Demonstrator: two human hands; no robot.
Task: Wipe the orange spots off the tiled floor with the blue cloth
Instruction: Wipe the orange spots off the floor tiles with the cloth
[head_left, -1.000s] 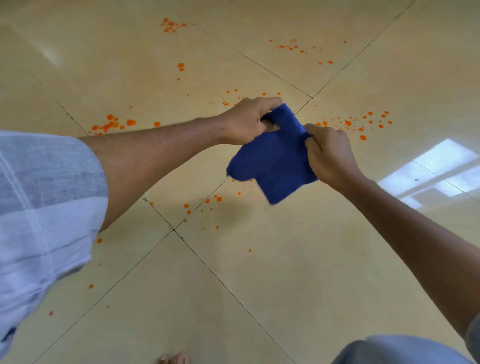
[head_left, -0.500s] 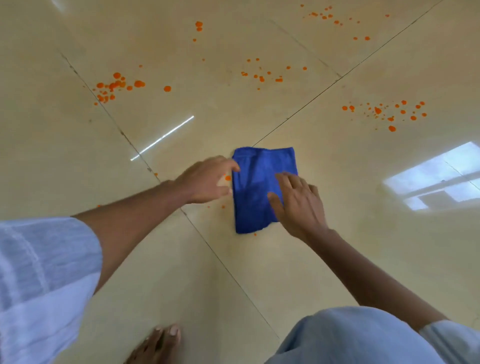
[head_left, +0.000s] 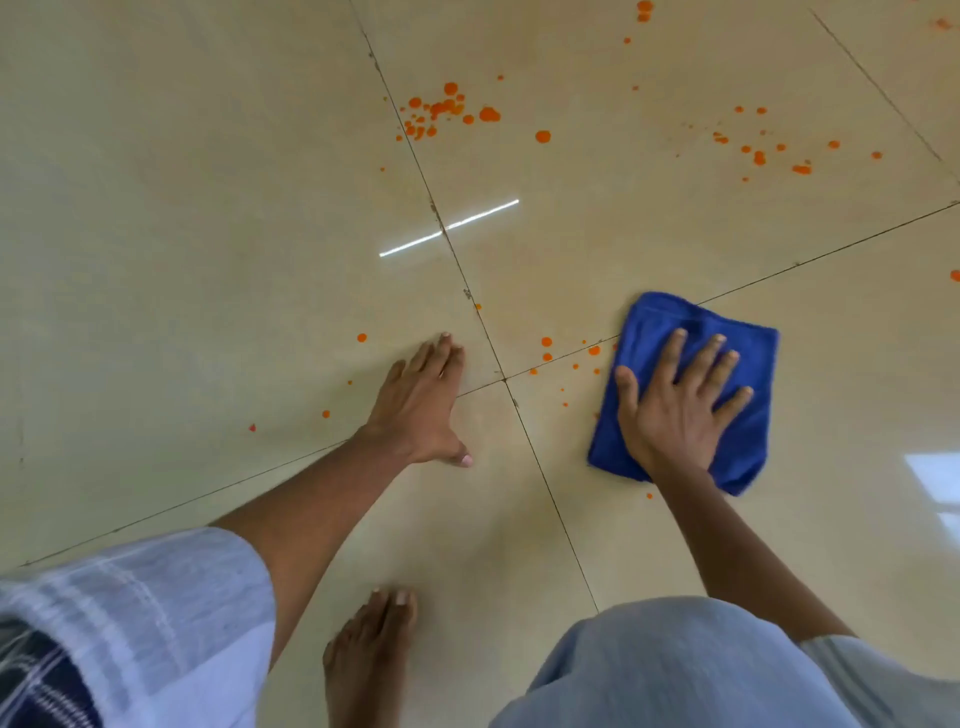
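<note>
A folded blue cloth (head_left: 737, 343) lies flat on the beige tiled floor (head_left: 208, 260), right of where two grout lines cross. My right hand (head_left: 675, 405) presses on it with fingers spread. My left hand (head_left: 421, 405) rests flat on the bare tile left of the crossing, fingers straight. Small orange spots (head_left: 566, 358) lie between the two hands, just left of the cloth. A denser cluster of orange spots (head_left: 447, 111) sits farther away, and another scatter of spots (head_left: 763, 150) at the far right.
My bare foot (head_left: 369, 654) stands on the tile at the bottom centre, with my knee in light blue fabric (head_left: 675, 670) to its right. A few lone orange spots (head_left: 324, 414) lie left of my left hand. A bright light streak reflects on the floor.
One second ago both hands held the cloth up in the air. It was then laid on the floor; now my left hand has let go and rests on the tile, while my right hand presses the cloth.
</note>
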